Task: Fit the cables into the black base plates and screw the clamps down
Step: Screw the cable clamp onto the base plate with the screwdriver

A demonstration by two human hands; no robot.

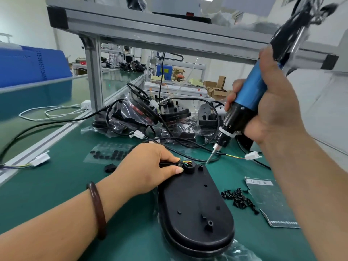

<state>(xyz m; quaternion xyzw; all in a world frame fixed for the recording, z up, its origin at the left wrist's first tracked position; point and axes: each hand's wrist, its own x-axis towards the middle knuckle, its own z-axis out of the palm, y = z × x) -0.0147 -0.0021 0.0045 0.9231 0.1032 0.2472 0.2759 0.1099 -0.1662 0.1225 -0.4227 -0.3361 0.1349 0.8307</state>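
Head view: one black base plate (194, 210) lies flat on the green counter (56, 185), narrow end away from the person.
Cable: a black cable (168, 164) enters at that far end; its coloured wires (187, 162) show beside a round black clamp piece (188, 168).
Left hand: the left hand (156, 166) pinches the cable between thumb and forefinger at the plate's edge, apparently pressing it into its seat.
Right hand: the right hand (271, 102) is wrapped round the blue electric screwdriver (244, 102), held tilted. The bit tip (209, 159) hovers just beyond the plate's far rim, touching nothing.
Screw on bit: too small to tell.
Screws: loose black screws (239, 199) are heaped on the counter, near the plate's right side.
Step, my reading: the clamp is about to be driven down over the cable.
Doing it well: bring the driver upright over the hole before triggering; a tilted bit will likely slip or cross the thread in plastic. Hold the pinch low and clear of the bit. The wires should lie inside the channel, not under the clamp's edge. Use light pressure and stop once the clamp seats.
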